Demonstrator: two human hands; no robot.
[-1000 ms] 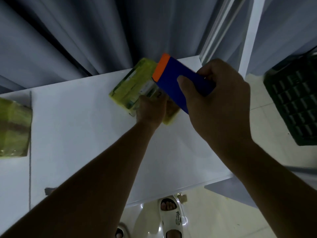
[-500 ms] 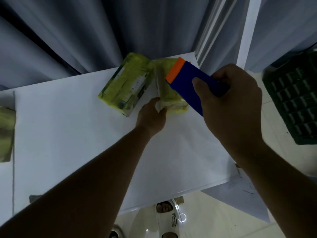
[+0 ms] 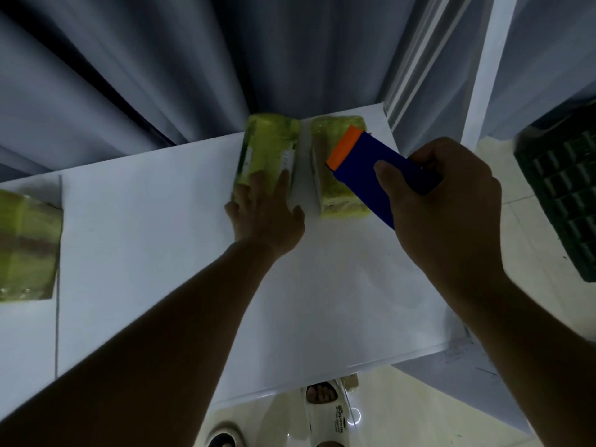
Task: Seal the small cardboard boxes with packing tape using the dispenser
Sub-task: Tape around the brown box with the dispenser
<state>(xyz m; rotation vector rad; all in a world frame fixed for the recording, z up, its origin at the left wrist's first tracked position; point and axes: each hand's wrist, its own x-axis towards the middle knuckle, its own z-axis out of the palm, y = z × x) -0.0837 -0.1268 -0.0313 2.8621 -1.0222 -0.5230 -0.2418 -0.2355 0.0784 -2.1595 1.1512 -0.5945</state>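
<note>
Two small boxes (image 3: 267, 150) (image 3: 338, 188), tabletop (image 3: 145, 237) far edge: light, stiff, tape-slick; hold by sides. Left hand (image 3: 267, 217) flat on left box; right hand (image 3: 448, 204) grips dispenser (image 3: 371, 169) over right box

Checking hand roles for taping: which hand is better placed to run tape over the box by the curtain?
Right, probably. The right hand already grips the blue dispenser above the right box, while the left hand lies flat on the left box.

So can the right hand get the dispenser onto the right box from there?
Probably yes: the right hand holds the dispenser just over the right box, and the left hand rests on the other box.
</note>
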